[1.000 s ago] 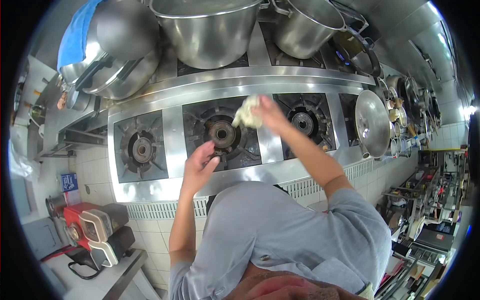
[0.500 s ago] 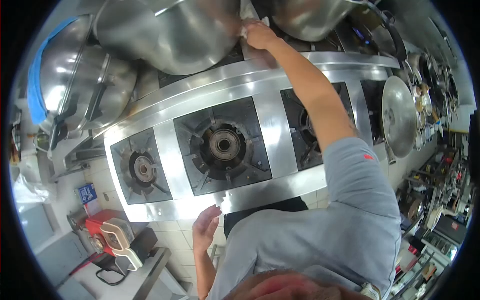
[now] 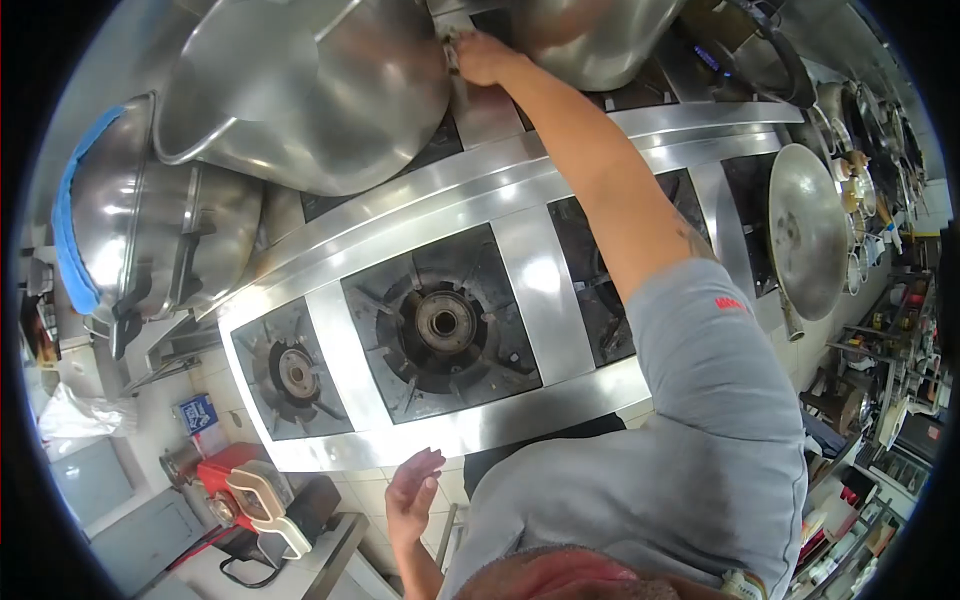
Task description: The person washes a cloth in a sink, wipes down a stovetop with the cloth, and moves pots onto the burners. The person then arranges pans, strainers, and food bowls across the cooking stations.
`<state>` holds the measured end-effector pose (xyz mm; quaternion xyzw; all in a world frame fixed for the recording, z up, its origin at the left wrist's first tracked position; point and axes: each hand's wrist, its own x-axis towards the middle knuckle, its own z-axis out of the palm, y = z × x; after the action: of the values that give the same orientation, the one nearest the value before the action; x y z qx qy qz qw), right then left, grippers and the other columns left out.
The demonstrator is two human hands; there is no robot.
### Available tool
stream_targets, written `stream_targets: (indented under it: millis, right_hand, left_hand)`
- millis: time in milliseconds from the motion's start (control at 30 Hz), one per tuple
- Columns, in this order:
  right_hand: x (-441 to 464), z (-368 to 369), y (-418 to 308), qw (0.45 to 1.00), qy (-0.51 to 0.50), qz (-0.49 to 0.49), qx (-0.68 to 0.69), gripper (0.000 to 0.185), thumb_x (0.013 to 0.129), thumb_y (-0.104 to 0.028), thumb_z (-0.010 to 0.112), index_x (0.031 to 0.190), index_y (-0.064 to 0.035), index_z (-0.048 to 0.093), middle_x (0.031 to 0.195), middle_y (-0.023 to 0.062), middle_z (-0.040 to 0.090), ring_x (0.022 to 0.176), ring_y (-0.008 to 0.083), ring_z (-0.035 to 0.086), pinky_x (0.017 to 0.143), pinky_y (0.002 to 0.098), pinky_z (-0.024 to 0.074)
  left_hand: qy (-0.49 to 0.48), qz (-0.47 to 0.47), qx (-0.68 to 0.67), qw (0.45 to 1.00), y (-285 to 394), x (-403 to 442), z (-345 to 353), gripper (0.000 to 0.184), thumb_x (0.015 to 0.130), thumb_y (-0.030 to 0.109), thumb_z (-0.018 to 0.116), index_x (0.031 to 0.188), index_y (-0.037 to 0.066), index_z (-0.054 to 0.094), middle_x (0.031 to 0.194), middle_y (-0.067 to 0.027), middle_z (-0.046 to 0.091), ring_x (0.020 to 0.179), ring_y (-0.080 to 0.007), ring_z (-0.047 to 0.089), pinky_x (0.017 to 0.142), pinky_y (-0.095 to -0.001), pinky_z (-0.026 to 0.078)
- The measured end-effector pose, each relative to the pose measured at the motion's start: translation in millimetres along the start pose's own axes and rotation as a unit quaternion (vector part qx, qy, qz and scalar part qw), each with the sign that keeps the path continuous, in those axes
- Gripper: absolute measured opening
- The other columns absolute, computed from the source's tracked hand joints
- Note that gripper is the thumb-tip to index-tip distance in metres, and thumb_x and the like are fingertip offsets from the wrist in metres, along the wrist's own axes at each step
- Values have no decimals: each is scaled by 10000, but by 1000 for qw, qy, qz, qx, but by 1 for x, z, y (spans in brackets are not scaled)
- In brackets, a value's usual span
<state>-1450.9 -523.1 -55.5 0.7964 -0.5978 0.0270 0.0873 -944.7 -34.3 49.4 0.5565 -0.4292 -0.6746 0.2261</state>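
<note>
My right hand (image 3: 483,58) reaches over the steel stove (image 3: 545,280) to the back row. Its fingers are closed on a crumpled white cloth (image 3: 450,48), mostly hidden, at the steel strip between two large pots. The hand is close beside the right side of the large steel pot (image 3: 370,110); whether they touch I cannot tell. Another steel pot (image 3: 600,45) stands to the hand's right. My left hand (image 3: 412,495) hangs in the air before the stove's front edge, fingers loosely bent and apart, holding nothing.
Three burners show along the front, the middle burner (image 3: 443,320) largest. A wok (image 3: 805,230) rests at the right end. Lidded pots with a blue cloth (image 3: 75,215) stand at the left. A red appliance (image 3: 225,470) sits on the lower-left counter.
My right hand has moved left with the white cloth, closer to the large pot. My head view has shifted, so more of that pot shows. The left hand stays near the front edge.
</note>
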Motion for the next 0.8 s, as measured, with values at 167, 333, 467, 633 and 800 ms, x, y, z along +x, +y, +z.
stream_targets:
  millis: [167, 333, 467, 633, 800]
  right_hand:
    - [-20, -10, -15, 980, -50, 105, 162, 331, 845, -128, 532, 1092, 23, 692, 1200, 212, 642, 1239, 384, 532, 991, 454, 474]
    - [-174, -23, -129, 981, 133, -36, 139, 469, 836, -63, 525, 1294, 37, 555, 1362, 237, 533, 1299, 366, 492, 1117, 414, 377]
    - [-242, -35, -126, 965, 200, 42, 164, 451, 825, -23, 515, 1269, 40, 568, 1339, 225, 553, 1307, 355, 483, 1155, 408, 335]
    - [-340, -22, 4, 942, 237, 234, 35, 377, 831, -20, 528, 1200, 24, 598, 1243, 214, 607, 1205, 361, 552, 1076, 432, 410]
    - [-315, -32, -13, 706, 329, 579, 240, 264, 858, -46, 547, 1096, -21, 658, 1028, 157, 707, 947, 344, 681, 849, 447, 525]
  left_hand:
    - [-7, -22, 1, 1000, -19, -18, 14, 505, 959, 250, 648, 1351, -26, 490, 1303, -181, 598, 1180, -291, 605, 970, -384, 476]
    - [-44, 20, -11, 999, -12, -13, 18, 470, 959, 179, 648, 1355, -26, 502, 1295, -155, 615, 1171, -246, 605, 977, -362, 470]
    - [-62, 58, 25, 996, 13, -18, 22, 477, 957, 197, 653, 1366, 2, 506, 1285, -149, 623, 1167, -236, 605, 973, -358, 472]
    - [-17, 63, 4, 998, 2, -59, -3, 458, 954, 190, 653, 1350, 4, 518, 1277, -153, 627, 1160, -256, 614, 974, -376, 473]
    - [10, 72, -14, 997, -6, -84, -31, 468, 954, 233, 646, 1337, -4, 521, 1270, -168, 628, 1148, -282, 621, 965, -387, 477]
